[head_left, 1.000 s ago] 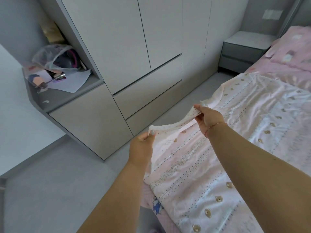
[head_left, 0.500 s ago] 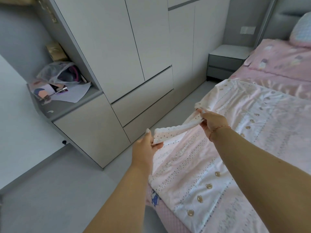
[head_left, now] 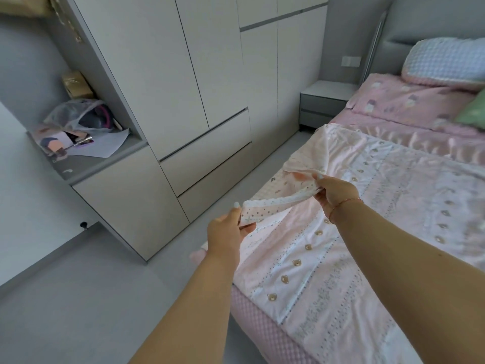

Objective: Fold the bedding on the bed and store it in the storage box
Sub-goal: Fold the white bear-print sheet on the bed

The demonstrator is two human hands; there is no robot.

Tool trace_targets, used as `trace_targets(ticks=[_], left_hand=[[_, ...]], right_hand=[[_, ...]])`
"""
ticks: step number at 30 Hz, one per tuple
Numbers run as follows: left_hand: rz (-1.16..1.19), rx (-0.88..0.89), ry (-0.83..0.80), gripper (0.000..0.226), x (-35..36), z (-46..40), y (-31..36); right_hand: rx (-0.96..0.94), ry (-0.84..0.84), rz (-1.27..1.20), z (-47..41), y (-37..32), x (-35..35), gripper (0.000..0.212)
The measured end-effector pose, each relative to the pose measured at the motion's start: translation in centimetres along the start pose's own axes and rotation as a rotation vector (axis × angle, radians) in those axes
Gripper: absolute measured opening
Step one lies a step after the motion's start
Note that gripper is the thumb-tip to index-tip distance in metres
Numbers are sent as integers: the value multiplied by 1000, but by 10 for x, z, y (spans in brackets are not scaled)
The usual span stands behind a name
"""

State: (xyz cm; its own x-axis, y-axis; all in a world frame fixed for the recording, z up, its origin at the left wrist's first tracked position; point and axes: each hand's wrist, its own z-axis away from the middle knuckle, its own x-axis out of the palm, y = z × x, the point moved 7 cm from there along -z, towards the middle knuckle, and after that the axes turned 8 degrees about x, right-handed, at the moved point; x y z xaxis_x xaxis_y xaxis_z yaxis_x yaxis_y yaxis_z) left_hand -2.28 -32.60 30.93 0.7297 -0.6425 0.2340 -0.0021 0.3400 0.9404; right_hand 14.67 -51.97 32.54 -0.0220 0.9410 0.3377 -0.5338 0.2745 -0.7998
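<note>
A pink-and-white quilt with small bear prints lies spread over the bed. My left hand pinches the quilt's near corner at the bed's left side. My right hand grips the same edge further along, lifted a little off the mattress. The dotted edge stretches between the two hands, and the pink sheet shows underneath it. No storage box is in view.
A grey wardrobe with drawers lines the left side, with a narrow strip of floor between it and the bed. A cluttered shelf sits at left. A nightstand and pillows are at the head end.
Both hands have lifted the quilt's edge higher and pulled it back from the bed's side, uncovering the sheet. The view has tilted up toward the head of the bed.
</note>
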Motion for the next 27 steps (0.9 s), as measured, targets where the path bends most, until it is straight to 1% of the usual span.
trace_targets(ticks=[2,6,11,14,16,18,20,23,27], left_hand=[[3,-14,-8,38,5,9,-6],[-8,-18,5,36,20,32,-14],[-17,-48,119,23,38,70,-26],[-44,-39,144,19,52,96,-37],[-68,-32,158,21,63,115,-48],[-71,-12,179,15,79,143,-58],[-56,6,174,10,84,154,-60],[-52,7,182,17,97,183,-72],[-47,1,172,20,113,222,-89]], right_hand=[[3,-6,20,7,-2,-11,36],[34,-9,12,11,-7,-33,29],[64,-38,33,22,-13,-64,24],[91,-34,30,25,-13,-90,20],[109,-15,14,24,-13,-114,11],[126,-26,13,26,-16,-142,4],[134,-42,20,27,-17,-149,5],[142,-54,61,36,-19,-176,6],[160,-41,81,47,-20,-213,6]])
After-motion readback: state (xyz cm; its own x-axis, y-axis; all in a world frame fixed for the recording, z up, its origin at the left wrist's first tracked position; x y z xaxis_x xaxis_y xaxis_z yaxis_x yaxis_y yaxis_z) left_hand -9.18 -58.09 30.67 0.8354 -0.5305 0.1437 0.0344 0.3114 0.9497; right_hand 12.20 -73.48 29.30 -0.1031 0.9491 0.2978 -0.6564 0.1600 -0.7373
